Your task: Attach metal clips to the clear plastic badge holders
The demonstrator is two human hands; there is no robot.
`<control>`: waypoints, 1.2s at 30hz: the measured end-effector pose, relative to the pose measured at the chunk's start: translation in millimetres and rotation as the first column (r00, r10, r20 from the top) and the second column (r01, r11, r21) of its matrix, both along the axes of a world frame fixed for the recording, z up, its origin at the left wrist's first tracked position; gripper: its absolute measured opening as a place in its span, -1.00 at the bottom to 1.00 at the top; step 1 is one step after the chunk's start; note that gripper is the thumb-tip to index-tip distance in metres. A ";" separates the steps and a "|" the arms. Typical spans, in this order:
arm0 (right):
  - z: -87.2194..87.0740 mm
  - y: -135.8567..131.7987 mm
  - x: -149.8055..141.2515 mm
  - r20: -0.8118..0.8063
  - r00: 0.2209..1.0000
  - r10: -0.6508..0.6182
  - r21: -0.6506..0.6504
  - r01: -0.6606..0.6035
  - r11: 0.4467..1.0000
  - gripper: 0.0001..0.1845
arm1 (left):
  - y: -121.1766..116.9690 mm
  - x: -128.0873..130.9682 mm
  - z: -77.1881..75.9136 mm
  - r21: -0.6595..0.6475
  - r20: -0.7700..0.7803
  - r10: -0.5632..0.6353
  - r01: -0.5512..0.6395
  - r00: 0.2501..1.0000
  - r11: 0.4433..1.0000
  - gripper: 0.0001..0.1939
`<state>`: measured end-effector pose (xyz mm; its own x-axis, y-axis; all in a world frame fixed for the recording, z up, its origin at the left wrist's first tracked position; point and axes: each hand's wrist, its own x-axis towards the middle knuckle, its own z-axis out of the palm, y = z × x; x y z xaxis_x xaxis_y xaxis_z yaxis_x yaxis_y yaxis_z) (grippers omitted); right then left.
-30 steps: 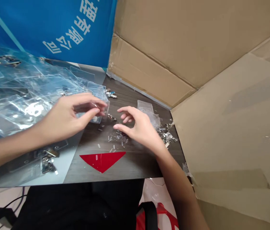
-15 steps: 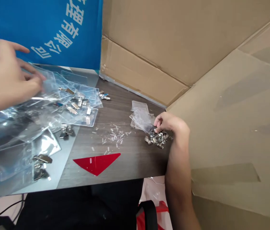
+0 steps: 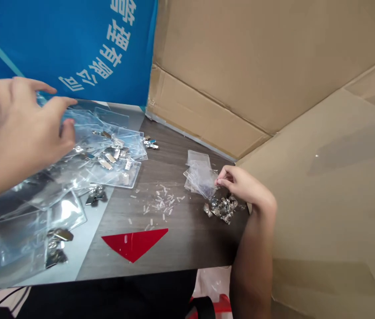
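My left hand hovers over a broad pile of clear plastic badge holders, its fingers spread and curved with nothing visible in them. Metal clips are attached to several of these holders. On the right, my right hand has thumb and fingertips pinched together; whatever they hold is too small or hidden to make out. It is beside a small stack of clear plastic sleeves. Just below that hand lies a heap of loose metal clips.
Small clear plastic strips are scattered mid-table. A red triangular piece lies near the front edge of the dark wooden table. A blue printed panel and cardboard walls enclose the back and right.
My right hand has lifted off the heap of clips toward the sleeves, still pinched. My left hand has shifted a little right, with its fingers spread wider. The view has tilted slightly upward.
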<state>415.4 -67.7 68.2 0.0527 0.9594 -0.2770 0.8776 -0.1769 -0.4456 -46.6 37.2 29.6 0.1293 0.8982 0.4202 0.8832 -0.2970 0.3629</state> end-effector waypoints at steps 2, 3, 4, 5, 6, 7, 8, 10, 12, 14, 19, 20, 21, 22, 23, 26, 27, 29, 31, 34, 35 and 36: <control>-5.3 3.0 -2.3 -0.115 0.993 0.028 0.154 -0.010 0.988 -0.88 | -0.3 4.4 -1.1 0.141 -0.069 -0.047 0.056 0.997 0.988 -0.46; -9.2 5.5 -5.2 -0.140 0.990 0.020 0.215 0.010 0.977 -0.86 | -0.2 6.0 -2.9 0.196 -0.095 -0.077 0.095 0.992 0.976 -0.47; -13.4 8.1 -8.9 -0.130 0.991 -0.005 0.250 0.038 0.968 -0.81 | -0.3 7.1 -5.1 0.230 -0.106 -0.110 0.132 0.988 0.964 -0.47; -17.6 10.6 -13.2 -0.088 0.995 -0.043 0.255 0.064 0.965 -0.75 | -0.9 7.8 -7.5 0.259 -0.111 -0.147 0.171 0.983 0.951 -0.47; -21.2 12.6 -17.7 -0.021 0.996 -0.083 0.232 0.086 0.969 -0.71 | -2.0 8.1 -9.7 0.290 -0.114 -0.187 0.213 0.976 0.933 -0.48; -23.9 14.0 -22.2 0.049 0.993 -0.110 0.192 0.099 0.976 -0.71 | -3.5 8.0 -11.4 0.308 -0.124 -0.230 0.257 0.965 0.916 -0.52; -25.7 14.8 -26.2 0.110 0.987 -0.121 0.146 0.104 0.984 -0.75 | -5.4 7.7 -12.3 0.323 -0.133 -0.269 0.298 0.954 0.898 -0.57; -26.0 15.0 -32.3 0.189 0.976 -0.109 0.050 0.101 0.994 -0.71 | -9.6 6.8 -11.5 0.344 -0.153 -0.332 0.365 0.931 0.865 -0.70; -23.7 14.6 -35.8 0.237 0.966 -0.099 -0.004 0.103 0.995 -0.53 | -13.2 6.8 -7.5 0.361 -0.165 -0.373 0.408 0.913 0.839 -0.80; -21.2 14.5 -37.1 0.298 0.951 -0.082 -0.028 0.095 0.995 -0.51 | -15.3 8.3 -2.2 0.377 -0.149 -0.403 0.429 0.903 0.821 -0.85; -24.2 13.8 -40.4 0.392 0.918 0.054 0.023 -0.068 0.997 -0.84 | -18.2 14.5 0.0 0.356 -0.022 -0.555 0.525 0.832 0.773 -0.78; -25.8 12.8 -43.0 0.415 0.908 0.054 0.072 -0.092 0.993 -0.80 | -19.6 15.6 -2.6 0.354 0.011 -0.601 0.559 0.799 0.750 -0.71; -27.2 11.3 -46.7 0.435 0.900 0.032 0.150 -0.107 0.983 -0.74 | -21.5 16.6 -5.9 0.350 0.042 -0.643 0.591 0.765 0.726 -0.64; -28.2 9.2 -51.9 0.443 0.897 -0.010 0.256 -0.116 0.960 -0.69 | -23.9 17.7 -9.5 0.338 0.066 -0.673 0.618 0.737 0.710 -0.58; -28.8 6.6 -58.4 0.429 0.901 -0.063 0.383 -0.118 0.916 -0.67 | -26.8 18.9 -13.3 0.313 0.087 -0.691 0.639 0.717 0.702 -0.55; -28.1 -4.8 -84.9 0.198 0.975 -0.103 0.702 -0.067 0.709 -0.65 | -37.1 23.4 -22.3 0.215 0.159 -0.703 0.671 0.693 0.710 -0.54; -27.4 -9.2 -95.2 0.068 0.997 -0.040 0.743 -0.024 0.668 -0.66 | -40.8 25.2 -23.9 0.176 0.203 -0.696 0.673 0.689 0.718 -0.54; -25.6 -17.2 -115.9 -0.224 0.969 0.101 0.691 0.084 0.718 -0.70 | -48.2 29.6 -24.8 0.078 0.340 -0.658 0.677 0.672 0.732 -0.52; -23.9 -22.1 -134.9 -0.479 0.867 0.136 0.534 0.165 0.829 -0.69 | -54.9 34.7 -22.4 -0.051 0.523 -0.582 0.704 0.623 0.708 -0.48; -22.3 -21.2 -158.2 -0.718 0.689 0.100 0.300 0.176 0.938 -0.66 | -61.2 42.8 -15.0 -0.221 0.751 -0.417 0.790 0.512 0.572 -0.65; -22.4 -19.0 -164.6 -0.760 0.643 0.096 0.252 0.156 0.955 -0.67 | -61.9 45.3 -12.2 -0.258 0.797 -0.346 0.797 0.495 0.546 -0.73; -23.1 -16.3 -170.3 -0.786 0.610 0.099 0.223 0.130 0.966 -0.69 | -61.7 47.3 -9.5 -0.289 0.829 -0.275 0.795 0.486 0.533 -0.79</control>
<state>245.1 -84.1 45.1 -0.0591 0.9982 0.0129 0.1643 0.0224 -0.9862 0.7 -24.5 20.1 0.6246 0.7794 0.0489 0.0614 -0.1113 0.9919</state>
